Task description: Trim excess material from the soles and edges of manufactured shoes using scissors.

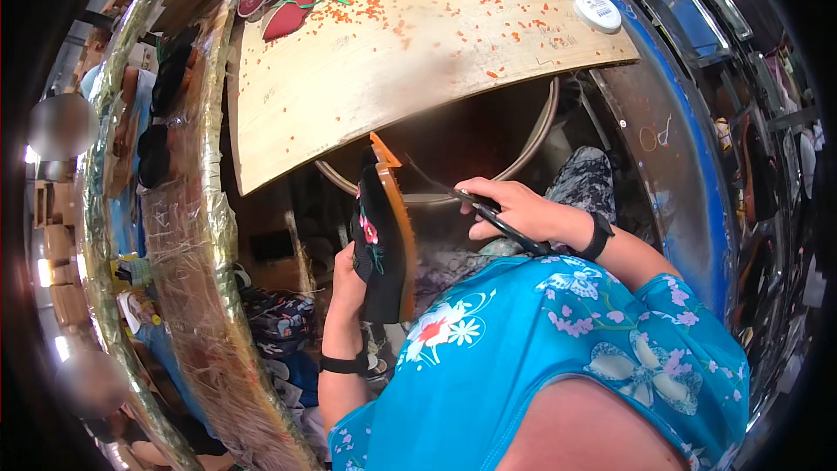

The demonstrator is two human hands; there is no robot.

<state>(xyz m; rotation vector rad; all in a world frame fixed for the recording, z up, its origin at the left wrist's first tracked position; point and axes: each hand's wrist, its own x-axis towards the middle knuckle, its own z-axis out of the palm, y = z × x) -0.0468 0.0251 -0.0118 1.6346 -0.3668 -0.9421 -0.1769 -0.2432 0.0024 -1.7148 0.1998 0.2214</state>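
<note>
My left hand [349, 283] is wrapped round a black cloth shoe [375, 249] with a pink flower and green leaves embroidered on it. The shoe stands on end, its orange sole [403, 244] turned to the right. A loose orange strip [384, 150] juts out at the sole's upper end. To the right of the shoe, my right hand [514, 209] is closed round dark-handled scissors [495, 220]. Their thin blades point up and left toward the orange strip; from here I cannot tell whether they touch it.
Ahead lies a pale wooden board [323, 113] strewn with orange scraps [370, 13]. A dark red piece with green cord [289, 17] rests at its far left, and two round tins [598, 10] at its far right. A foil-wrapped rack [218, 174] borders the left side. A curved metal rim [545, 126] shows under the board.
</note>
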